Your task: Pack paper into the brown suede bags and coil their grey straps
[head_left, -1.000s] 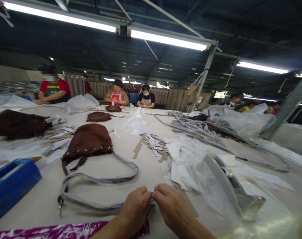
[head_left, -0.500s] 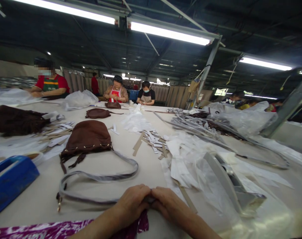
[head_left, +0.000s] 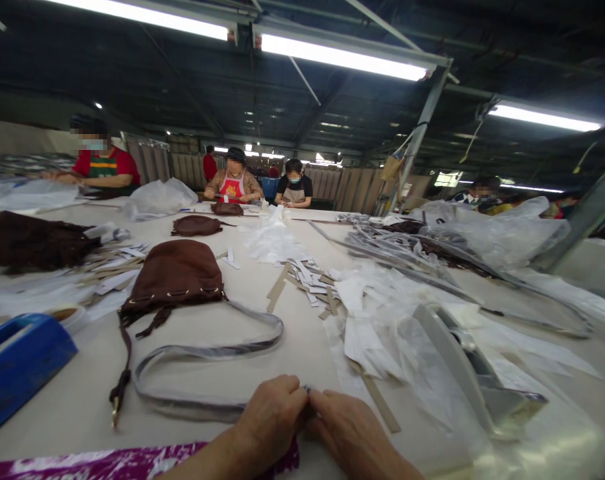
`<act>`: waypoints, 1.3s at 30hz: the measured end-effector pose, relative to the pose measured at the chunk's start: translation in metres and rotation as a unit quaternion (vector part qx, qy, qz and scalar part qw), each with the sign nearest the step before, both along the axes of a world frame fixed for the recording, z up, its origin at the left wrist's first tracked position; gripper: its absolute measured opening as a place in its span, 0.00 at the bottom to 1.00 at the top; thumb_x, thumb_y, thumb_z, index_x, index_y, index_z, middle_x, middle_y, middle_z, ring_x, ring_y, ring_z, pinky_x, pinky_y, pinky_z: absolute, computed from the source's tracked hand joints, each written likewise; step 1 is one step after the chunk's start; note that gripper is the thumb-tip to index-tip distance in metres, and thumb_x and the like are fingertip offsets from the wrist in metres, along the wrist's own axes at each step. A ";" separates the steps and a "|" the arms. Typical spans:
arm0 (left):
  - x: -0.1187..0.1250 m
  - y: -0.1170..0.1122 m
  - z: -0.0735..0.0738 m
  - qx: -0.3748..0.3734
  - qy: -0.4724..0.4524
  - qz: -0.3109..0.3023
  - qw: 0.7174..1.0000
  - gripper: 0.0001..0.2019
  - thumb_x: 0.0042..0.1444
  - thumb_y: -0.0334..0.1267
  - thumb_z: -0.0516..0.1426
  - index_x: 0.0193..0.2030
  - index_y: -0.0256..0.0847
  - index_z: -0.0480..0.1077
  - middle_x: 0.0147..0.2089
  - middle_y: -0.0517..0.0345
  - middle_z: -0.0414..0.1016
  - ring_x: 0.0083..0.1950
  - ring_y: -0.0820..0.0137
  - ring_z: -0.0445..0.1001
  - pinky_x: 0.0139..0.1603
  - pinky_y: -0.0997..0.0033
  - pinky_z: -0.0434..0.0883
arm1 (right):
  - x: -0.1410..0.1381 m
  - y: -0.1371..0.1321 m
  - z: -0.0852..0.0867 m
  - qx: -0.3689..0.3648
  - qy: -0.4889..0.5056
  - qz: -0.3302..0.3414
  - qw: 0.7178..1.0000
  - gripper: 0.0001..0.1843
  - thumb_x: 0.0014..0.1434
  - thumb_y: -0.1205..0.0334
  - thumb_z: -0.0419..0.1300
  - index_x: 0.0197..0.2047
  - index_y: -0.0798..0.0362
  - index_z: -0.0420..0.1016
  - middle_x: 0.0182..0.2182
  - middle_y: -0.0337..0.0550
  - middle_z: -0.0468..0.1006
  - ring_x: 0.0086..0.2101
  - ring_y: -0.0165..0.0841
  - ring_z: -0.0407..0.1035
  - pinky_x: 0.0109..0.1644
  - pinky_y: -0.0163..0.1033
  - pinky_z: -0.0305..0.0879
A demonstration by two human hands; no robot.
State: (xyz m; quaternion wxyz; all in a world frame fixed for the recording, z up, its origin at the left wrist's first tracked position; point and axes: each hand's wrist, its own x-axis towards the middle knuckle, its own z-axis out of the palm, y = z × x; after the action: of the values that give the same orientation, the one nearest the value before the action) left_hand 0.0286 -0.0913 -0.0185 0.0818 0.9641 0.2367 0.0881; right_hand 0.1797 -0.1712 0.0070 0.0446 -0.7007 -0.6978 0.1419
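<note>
**Two hands, one strap end**

Two items in grip: your left hand (head_left: 275, 417) and right hand (head_left: 345, 430) meet fingertip to fingertip, both pinched on the film-wrapped strap (head_left: 207, 351). Its loop runs ahead and left of your left hand to the brown bag (head_left: 175, 273). The pinched end itself is too small to make out. Risks: a hard tug may drag the bag, and the paper strips (head_left: 307, 280) ahead of your right hand may snag.

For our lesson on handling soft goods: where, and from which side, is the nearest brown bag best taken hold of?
Probably the gathered neck of the brown bag, beside where its strap leaves, coming from the near side. The body is a soft dome lying flat; the neck bunches into a ridge facing the person.
</note>
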 end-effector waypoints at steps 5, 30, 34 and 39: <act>-0.010 0.017 0.016 -0.049 -0.023 -0.095 0.994 0.05 0.57 0.33 0.58 0.41 0.45 0.69 0.37 0.63 0.71 0.38 0.71 0.70 0.36 0.75 0.63 | 0.023 0.004 -0.006 0.051 0.084 0.134 0.986 0.05 0.59 0.68 0.55 0.38 0.52 0.71 0.36 0.42 0.73 0.38 0.34 0.68 0.40 0.35 0.60; 0.014 -0.020 -0.006 -0.127 -0.075 0.067 0.987 0.06 0.57 0.26 0.51 0.37 0.39 0.66 0.41 0.53 0.70 0.43 0.66 0.68 0.43 0.68 0.64 | 0.016 -0.001 -0.023 0.069 -0.007 0.048 0.996 0.07 0.59 0.71 0.54 0.39 0.53 0.71 0.36 0.44 0.77 0.37 0.36 0.71 0.36 0.36 0.58; 0.002 -0.013 0.004 -0.173 -0.104 0.033 0.979 0.13 0.48 0.20 0.54 0.36 0.41 0.64 0.39 0.60 0.70 0.41 0.69 0.67 0.43 0.72 0.64 | 0.026 -0.001 -0.020 0.094 0.040 0.136 0.985 0.06 0.60 0.69 0.55 0.39 0.51 0.71 0.35 0.40 0.74 0.37 0.32 0.68 0.37 0.34 0.57; -0.002 -0.011 0.002 -0.134 -0.139 0.005 0.981 0.14 0.48 0.18 0.54 0.35 0.41 0.65 0.43 0.58 0.69 0.44 0.69 0.67 0.44 0.73 0.65 | 0.032 0.001 -0.016 0.091 0.028 0.153 0.984 0.04 0.60 0.68 0.56 0.38 0.52 0.71 0.35 0.41 0.74 0.37 0.33 0.68 0.37 0.35 0.58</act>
State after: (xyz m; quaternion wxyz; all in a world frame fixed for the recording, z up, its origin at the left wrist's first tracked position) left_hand 0.0270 -0.1026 -0.0160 0.2417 0.9216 0.2380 0.1889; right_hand 0.2115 -0.1701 -0.0086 0.1057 -0.5748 -0.8050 0.1022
